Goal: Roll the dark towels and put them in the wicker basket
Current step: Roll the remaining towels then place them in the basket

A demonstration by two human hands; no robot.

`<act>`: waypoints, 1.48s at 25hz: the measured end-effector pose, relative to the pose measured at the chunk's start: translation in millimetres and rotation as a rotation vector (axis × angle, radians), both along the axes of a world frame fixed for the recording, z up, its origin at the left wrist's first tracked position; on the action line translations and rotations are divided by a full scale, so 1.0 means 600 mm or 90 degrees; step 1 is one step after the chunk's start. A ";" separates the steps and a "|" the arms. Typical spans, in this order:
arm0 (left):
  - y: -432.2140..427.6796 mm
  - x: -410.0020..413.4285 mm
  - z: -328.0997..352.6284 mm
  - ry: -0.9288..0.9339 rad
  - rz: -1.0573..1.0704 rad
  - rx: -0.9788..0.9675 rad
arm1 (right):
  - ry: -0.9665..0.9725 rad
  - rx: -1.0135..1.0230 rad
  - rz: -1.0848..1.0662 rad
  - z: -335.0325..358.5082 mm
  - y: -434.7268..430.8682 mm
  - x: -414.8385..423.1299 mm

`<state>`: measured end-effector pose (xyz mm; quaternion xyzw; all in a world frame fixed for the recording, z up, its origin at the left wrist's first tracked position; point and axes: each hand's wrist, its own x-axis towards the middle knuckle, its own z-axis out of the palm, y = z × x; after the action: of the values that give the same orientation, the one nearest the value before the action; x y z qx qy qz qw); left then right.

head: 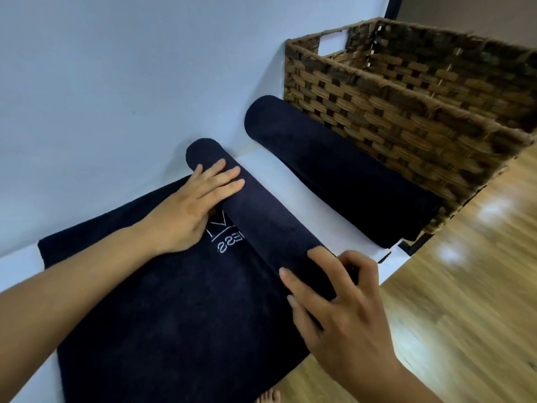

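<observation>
A pale wall (116, 68) backed a white table (290, 181) whose near edge gave onto a wooden floor (465, 286). Largest on the table was the wicker basket (406, 106), standing against the wall with nothing visible inside, though its bottom was hidden. Just beside the basket's near wall lay a finished rolled towel (334, 173), parked there probably to be lifted in with the next one. Farther from the basket, well clear of that roll, the half-rolled towel (174, 301) was spread flat, its rolled part (261, 222) on the basket side — so rolling carried it toward the container. The left hand (189, 210) lay flat, fingers spread open over the roll's wall end; the right hand (343, 309) curled loosely over the end farthest from the wall, pressing rather than clutching — likely to keep the roll even. White embroidered lettering (229, 241) showed just behind the roll.
</observation>
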<state>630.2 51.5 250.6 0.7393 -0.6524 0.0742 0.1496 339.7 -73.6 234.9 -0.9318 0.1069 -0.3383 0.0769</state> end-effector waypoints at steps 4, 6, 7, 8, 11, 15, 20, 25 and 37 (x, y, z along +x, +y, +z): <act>0.040 0.006 0.013 -0.040 0.004 0.008 | -0.060 0.332 0.069 0.031 -0.016 -0.007; 0.024 0.018 0.054 -0.084 -0.015 0.027 | 0.025 0.494 0.045 0.040 -0.027 -0.006; 0.006 0.026 0.075 -0.103 -0.037 0.045 | 0.083 0.525 0.038 0.039 -0.029 -0.005; -0.016 0.031 0.094 -0.126 -0.064 0.072 | 0.132 0.524 0.035 0.039 -0.030 -0.005; -0.084 0.031 0.129 -0.156 -0.110 0.218 | 0.204 0.536 0.046 0.045 -0.040 -0.006; -0.144 0.018 0.159 -0.155 -0.067 0.557 | 0.231 0.478 0.033 0.054 -0.048 -0.005; -0.179 0.005 0.147 -0.151 -0.123 0.460 | 0.194 0.436 -0.032 0.045 -0.062 -0.009; -0.146 0.016 0.087 -0.124 -0.130 0.153 | 0.130 0.419 -0.064 0.049 -0.072 -0.003; -0.007 -0.006 -0.007 0.026 -0.034 -0.070 | 0.143 0.016 -0.072 0.030 0.043 -0.003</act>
<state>626.7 47.1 246.5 0.7135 -0.6637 0.0905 0.2054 338.2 -48.0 253.0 -0.9552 0.1711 -0.2345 0.0568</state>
